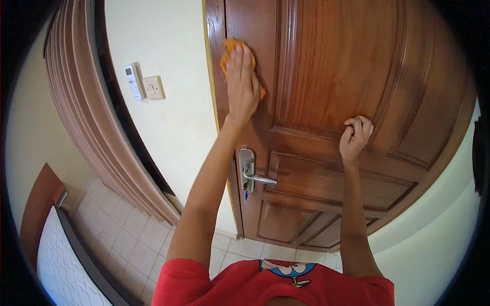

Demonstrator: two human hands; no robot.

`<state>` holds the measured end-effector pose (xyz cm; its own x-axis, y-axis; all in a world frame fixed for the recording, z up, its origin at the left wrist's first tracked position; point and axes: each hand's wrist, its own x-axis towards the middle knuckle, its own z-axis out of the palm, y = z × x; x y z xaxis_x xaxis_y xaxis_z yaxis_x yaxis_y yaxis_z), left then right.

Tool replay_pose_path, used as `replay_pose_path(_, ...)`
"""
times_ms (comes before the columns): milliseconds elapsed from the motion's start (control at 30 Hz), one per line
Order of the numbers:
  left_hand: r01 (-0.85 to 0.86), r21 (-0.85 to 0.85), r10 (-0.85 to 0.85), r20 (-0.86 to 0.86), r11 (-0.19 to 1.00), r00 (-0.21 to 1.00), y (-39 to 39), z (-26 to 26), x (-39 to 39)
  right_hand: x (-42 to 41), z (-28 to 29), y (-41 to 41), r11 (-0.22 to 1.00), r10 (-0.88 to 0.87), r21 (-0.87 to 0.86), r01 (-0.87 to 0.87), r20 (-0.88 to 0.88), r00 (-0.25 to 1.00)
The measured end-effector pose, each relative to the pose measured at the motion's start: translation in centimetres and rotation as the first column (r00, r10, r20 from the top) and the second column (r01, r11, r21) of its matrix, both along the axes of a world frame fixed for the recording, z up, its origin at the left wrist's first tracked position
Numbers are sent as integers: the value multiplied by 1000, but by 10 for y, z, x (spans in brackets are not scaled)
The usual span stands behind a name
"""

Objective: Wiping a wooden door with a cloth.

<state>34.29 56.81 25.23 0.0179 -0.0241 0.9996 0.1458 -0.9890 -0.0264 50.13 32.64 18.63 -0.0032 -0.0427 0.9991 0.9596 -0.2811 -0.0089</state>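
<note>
An orange cloth (234,45) lies flat under my left hand (242,82), pressed to the upper left edge of a brown panelled wooden door (337,57), beside the door frame (216,49). Part of the cloth shows past the fingertips and another bit by the wrist. My right hand (356,135) is raised in front of the door near the lower edge of its large upper panel, fingers curled and holding nothing visible. Whether it touches the wood I cannot tell. Below my left hand is a metal lever handle (264,179) on its plate, with a key (245,196) in the lock.
On the cream wall to the left are a white remote control (134,82) and a light switch (154,88). A pinkish pleated curtain (92,95) hangs further left. A white mattress (63,264) stands at lower left on the tiled floor (126,241).
</note>
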Motion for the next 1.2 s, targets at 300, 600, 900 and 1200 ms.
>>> replay_pose_path(300, 839, -476, -900, 191, 265, 393, -115, -10, -4, -103, 20, 53, 467, 781, 103, -878, -513, 355)
replay_pose_path(600, 761, -450, -803, 145, 467, 579, -113, 6, 27, -59, 56, 76, 975, 159, -133, -178, -144, 977)
replay_pose_path(900, 111, -41, -115, -105, 993, 988, -76, 25, 71, 17, 210, 22, 890, -350, -179, 419, 323, 880)
replay_pose_path(1200, -25, -48, 18, -143, 999, 990, -71, 26, 77, -3, 264, 79, 879, -277, -258, 400, 406, 871)
